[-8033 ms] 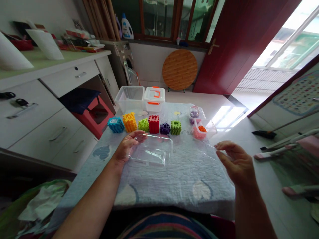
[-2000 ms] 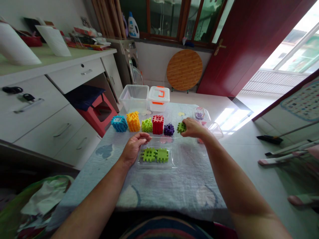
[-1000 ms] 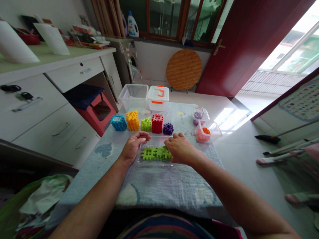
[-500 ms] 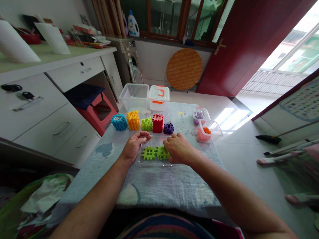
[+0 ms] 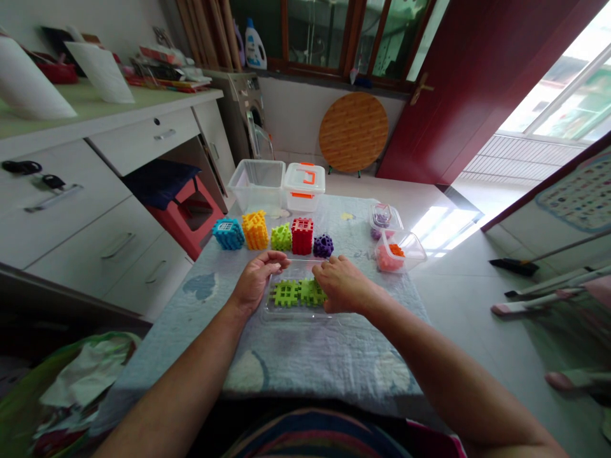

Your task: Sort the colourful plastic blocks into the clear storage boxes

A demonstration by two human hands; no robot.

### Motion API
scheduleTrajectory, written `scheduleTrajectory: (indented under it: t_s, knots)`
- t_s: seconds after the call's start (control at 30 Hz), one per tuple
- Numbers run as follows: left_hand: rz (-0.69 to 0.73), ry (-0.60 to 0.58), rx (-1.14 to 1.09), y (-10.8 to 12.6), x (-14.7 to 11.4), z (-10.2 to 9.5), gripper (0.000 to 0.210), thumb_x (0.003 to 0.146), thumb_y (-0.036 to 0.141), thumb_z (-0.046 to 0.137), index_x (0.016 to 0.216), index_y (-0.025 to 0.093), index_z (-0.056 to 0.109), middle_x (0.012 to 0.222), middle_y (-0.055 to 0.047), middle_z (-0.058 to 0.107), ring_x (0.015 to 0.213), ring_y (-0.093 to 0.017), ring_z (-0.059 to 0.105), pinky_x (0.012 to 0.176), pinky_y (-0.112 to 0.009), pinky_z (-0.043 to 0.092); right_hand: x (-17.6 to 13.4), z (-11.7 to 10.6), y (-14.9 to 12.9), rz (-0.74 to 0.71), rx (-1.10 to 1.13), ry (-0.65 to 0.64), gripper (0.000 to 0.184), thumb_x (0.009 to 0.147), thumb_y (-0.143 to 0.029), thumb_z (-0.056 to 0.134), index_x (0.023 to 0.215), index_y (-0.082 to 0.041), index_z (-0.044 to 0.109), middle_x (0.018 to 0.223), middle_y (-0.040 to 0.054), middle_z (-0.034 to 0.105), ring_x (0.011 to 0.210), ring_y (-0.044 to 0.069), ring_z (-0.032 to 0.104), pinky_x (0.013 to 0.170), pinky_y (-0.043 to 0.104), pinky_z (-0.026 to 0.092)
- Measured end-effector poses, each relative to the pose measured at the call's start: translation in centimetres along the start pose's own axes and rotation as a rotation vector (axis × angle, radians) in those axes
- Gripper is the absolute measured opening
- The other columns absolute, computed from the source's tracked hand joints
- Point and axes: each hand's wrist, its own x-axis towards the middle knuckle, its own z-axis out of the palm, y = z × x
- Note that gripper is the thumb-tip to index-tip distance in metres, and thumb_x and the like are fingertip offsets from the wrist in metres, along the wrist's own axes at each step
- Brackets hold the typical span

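A shallow clear plastic tray (image 5: 274, 310) lies on the pale blue cloth-covered table (image 5: 305, 356) and holds flat green waffle pieces (image 5: 296, 293). My left hand (image 5: 255, 280) grips the tray's left rim. My right hand (image 5: 341, 286) rests palm down on the right part of the green pieces inside the tray; what lies under it is hidden. Behind the tray stands a row of waffle-block cubes: blue (image 5: 228, 233), orange-yellow (image 5: 256, 230), light green (image 5: 281, 238), red (image 5: 302, 236) and purple (image 5: 323, 246).
Two clear tubs (image 5: 258, 184), one with an orange-latched lid (image 5: 304, 186), stand at the table's far edge. Small clear boxes with pink (image 5: 398, 251) and purple (image 5: 383, 217) pieces sit at the right. White drawers (image 5: 95, 216) and a red stool (image 5: 191, 219) are on the left.
The tray was empty at first; green pieces now lie in it. My right hand took the green cube from the row's right end and has come down onto the tray.
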Motion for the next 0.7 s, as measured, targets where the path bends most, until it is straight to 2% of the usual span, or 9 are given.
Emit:
scheduleTrajectory:
  t_s: [0.27, 0.47, 0.6, 0.7]
  knots:
    - [-0.015, 0.008, -0.017, -0.1, 0.1, 0.0, 0.023, 0.066, 0.023, 0.070, 0.088, 0.019, 0.071, 0.085, -0.003, 0.074, 0.087, -0.020, 0.066, 0.086, -0.033, 0.047, 0.4, -1.0, -0.2, -0.034, 0.083, 0.044, 0.040, 0.071, -0.036, 0.072, 0.102, -0.013, 0.064, 0.101, 0.0125, 0.071, 0.089, 0.025, 0.063, 0.073, 0.033, 0.045]
    - [-0.024, 0.022, -0.015, 0.4, -0.1, 0.4, 0.023, 0.062, 0.024, 0.070, 0.085, 0.019, 0.070, 0.082, -0.003, 0.074, 0.086, -0.021, 0.065, 0.086, -0.035, 0.047, 1.7, -1.2, -1.7, -0.046, 0.082, 0.071, 0.041, 0.071, -0.035, 0.071, 0.104, -0.010, 0.065, 0.100, 0.0137, 0.071, 0.087, 0.025, 0.064, 0.073, 0.035, 0.048]
    - [-0.040, 0.027, -0.002, 0.6, -0.2, 0.6, 0.025, 0.060, 0.025, 0.070, 0.085, 0.020, 0.069, 0.083, -0.003, 0.074, 0.086, -0.022, 0.065, 0.085, -0.036, 0.047, 2.3, -1.1, -2.4, -0.022, 0.070, 0.048, 0.041, 0.072, -0.032, 0.071, 0.105, -0.009, 0.066, 0.102, 0.0150, 0.070, 0.090, 0.027, 0.065, 0.073, 0.035, 0.049]
    - [-0.038, 0.018, -0.014, 0.5, -0.1, 0.4, 0.024, 0.062, 0.024, 0.069, 0.085, 0.020, 0.070, 0.084, -0.003, 0.074, 0.087, -0.021, 0.065, 0.086, -0.035, 0.047, 1.9, -1.6, -1.5, -0.051, 0.137, 0.015, 0.038, 0.073, -0.031, 0.071, 0.105, -0.011, 0.066, 0.107, 0.0138, 0.069, 0.094, 0.025, 0.064, 0.078, 0.033, 0.049]
